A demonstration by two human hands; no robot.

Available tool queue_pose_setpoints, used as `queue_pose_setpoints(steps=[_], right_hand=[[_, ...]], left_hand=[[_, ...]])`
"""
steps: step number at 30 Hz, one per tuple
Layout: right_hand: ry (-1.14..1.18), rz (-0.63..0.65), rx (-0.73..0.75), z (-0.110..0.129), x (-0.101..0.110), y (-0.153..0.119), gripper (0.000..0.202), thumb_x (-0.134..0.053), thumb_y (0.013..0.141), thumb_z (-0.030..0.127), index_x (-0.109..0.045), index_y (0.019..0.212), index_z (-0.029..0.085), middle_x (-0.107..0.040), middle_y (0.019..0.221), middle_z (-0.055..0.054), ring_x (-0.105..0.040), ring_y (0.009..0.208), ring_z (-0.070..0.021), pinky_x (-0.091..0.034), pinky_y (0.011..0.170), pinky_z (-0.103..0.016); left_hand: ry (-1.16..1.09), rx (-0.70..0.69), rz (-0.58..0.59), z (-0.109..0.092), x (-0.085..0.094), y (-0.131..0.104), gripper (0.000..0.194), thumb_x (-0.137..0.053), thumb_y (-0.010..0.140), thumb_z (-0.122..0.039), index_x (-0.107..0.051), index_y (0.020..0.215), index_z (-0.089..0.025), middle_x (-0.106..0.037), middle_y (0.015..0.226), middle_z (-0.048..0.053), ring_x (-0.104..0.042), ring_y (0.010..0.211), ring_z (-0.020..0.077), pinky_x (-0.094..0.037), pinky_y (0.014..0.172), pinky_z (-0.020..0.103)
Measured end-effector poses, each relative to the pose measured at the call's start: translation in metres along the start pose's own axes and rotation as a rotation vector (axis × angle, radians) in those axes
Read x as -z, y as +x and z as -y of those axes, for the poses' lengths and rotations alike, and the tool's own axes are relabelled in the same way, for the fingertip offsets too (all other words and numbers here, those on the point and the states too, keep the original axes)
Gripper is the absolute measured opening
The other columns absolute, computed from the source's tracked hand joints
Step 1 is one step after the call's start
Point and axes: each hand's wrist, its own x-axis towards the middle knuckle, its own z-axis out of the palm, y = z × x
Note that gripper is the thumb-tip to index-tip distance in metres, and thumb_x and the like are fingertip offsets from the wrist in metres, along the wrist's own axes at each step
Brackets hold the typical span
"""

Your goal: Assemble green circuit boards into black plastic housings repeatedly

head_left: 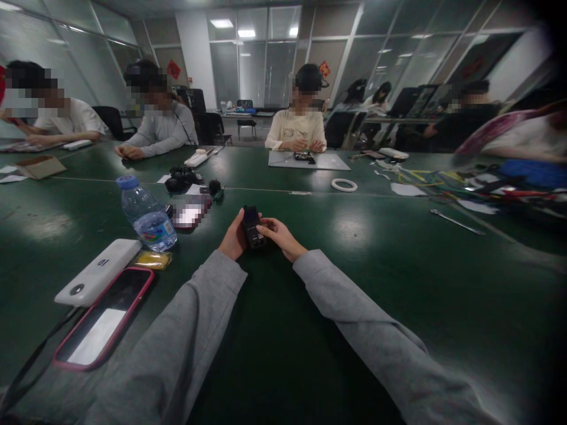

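Holding a small black gadget (251,223) on or just above the desk (376,271), the left hand (234,237) hugs one side; the right hand (282,237) pinches the other, thumb on its front. A loose grip could drop it; a slipping thumb could press something wrong. Its back is hidden, its screen too dark to read. Farther off, cables (482,180) blur.

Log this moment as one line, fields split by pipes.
left hand: holds black handheld device | right hand: thumb at its front | left side: water bottle, white device, pink-edged phone
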Motion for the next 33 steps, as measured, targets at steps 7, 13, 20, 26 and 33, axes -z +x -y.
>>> queue_pose_setpoints(steps=[7, 13, 20, 26, 33], right_hand=[[0.077, 0.114, -0.05, 0.003, 0.01, -0.002, 0.063, -0.084, 0.058, 0.03, -0.05, 0.111, 0.018, -0.061, 0.1, -0.006, -0.057, 0.101, -0.021, -0.043, 0.096, -0.041], [0.1, 0.11, -0.075, 0.007, 0.007, -0.004, 0.067, -0.085, 0.056, 0.027, -0.047, 0.111, 0.018, -0.061, 0.1, -0.006, -0.056, 0.103, -0.0221, -0.043, 0.095, -0.042], [0.16, -0.059, -0.036, 0.001, 0.007, -0.001, 0.059, -0.084, 0.054, 0.031, -0.047, 0.099, 0.02, -0.061, 0.091, -0.002, -0.059, 0.086, -0.0164, -0.048, 0.078, -0.031], [0.322, -0.164, -0.029, -0.007, 0.018, 0.006, 0.057, -0.084, 0.054, 0.033, -0.044, 0.093, 0.021, -0.06, 0.088, 0.0, -0.059, 0.076, -0.0127, -0.047, 0.068, -0.024], [0.289, -0.148, -0.047, -0.001, 0.014, 0.003, 0.059, -0.086, 0.051, 0.031, -0.044, 0.091, 0.02, -0.058, 0.082, 0.003, -0.057, 0.07, -0.0106, -0.044, 0.062, -0.021]], left_hand=[[0.051, 0.015, 0.077, 0.0, 0.0, -0.001, 0.052, -0.049, 0.083, -0.054, -0.062, 0.111, -0.011, -0.066, 0.106, 0.013, -0.062, 0.099, 0.0242, -0.048, 0.086, 0.037], [0.082, 0.023, 0.093, 0.0, -0.002, -0.003, 0.053, -0.05, 0.082, -0.054, -0.062, 0.111, -0.012, -0.065, 0.109, 0.013, -0.061, 0.1, 0.0247, -0.048, 0.086, 0.037], [0.084, -0.031, -0.029, 0.006, 0.008, 0.01, 0.042, -0.06, 0.078, -0.048, -0.064, 0.102, -0.014, -0.067, 0.092, 0.008, -0.063, 0.085, 0.0186, -0.049, 0.078, 0.031], [0.203, -0.185, -0.111, 0.014, 0.018, 0.018, 0.048, -0.077, 0.063, -0.017, -0.06, 0.108, -0.016, -0.063, 0.09, 0.003, -0.061, 0.079, 0.0104, -0.047, 0.077, 0.023], [0.258, -0.197, -0.123, 0.013, 0.013, 0.013, 0.055, -0.079, 0.057, -0.011, -0.057, 0.107, -0.015, -0.063, 0.095, 0.006, -0.061, 0.083, 0.0137, -0.048, 0.083, 0.032]])
